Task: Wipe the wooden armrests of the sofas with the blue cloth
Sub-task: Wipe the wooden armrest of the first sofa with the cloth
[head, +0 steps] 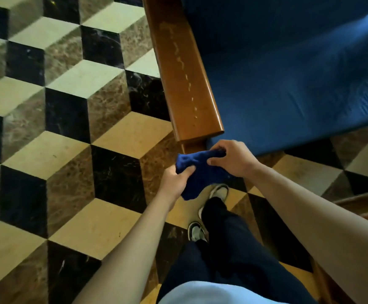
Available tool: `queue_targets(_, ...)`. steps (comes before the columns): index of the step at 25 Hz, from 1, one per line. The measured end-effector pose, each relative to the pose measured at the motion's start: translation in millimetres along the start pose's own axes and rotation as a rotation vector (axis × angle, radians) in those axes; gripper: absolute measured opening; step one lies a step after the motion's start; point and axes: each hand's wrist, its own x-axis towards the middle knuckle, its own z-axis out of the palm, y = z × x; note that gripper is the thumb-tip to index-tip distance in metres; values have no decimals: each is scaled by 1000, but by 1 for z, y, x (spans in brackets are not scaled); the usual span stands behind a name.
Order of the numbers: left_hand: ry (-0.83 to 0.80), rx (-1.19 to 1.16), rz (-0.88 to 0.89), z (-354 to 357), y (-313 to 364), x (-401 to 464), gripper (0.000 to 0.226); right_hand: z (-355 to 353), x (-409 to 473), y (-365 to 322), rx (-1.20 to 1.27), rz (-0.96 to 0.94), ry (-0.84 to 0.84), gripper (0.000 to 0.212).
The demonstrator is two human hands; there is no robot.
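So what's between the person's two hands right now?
In the head view, the blue cloth, bunched up: the left hand and right hand both grip it, just short of the wooden armrest.

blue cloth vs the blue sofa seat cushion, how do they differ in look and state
The crumpled blue cloth is bunched between the left hand and right hand, held in the air; the blue sofa seat cushion lies spread flat beside the wooden armrest. The cloth is small enough for two hands to hold; the cushion fills the seat. The cloth is folded over itself; the cushion shows only faint creases. Both are deep blue fabric.
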Motion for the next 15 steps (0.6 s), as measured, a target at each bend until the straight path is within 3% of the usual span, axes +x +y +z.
queue_targets(4,20,-16,-153,34,21,41,12,1,56,21,-26,121,31,21)
queue_targets(9,87,123,-55,78,73,112,20,-18,138,34,27,224,228,30)
queue_targets(12,206,239,-56,94,91,151,21,-15,171,39,127,366,347,63)
queue_targets(15,312,532,-104,85,93,165,29,19,175,31,291,502,302,84)
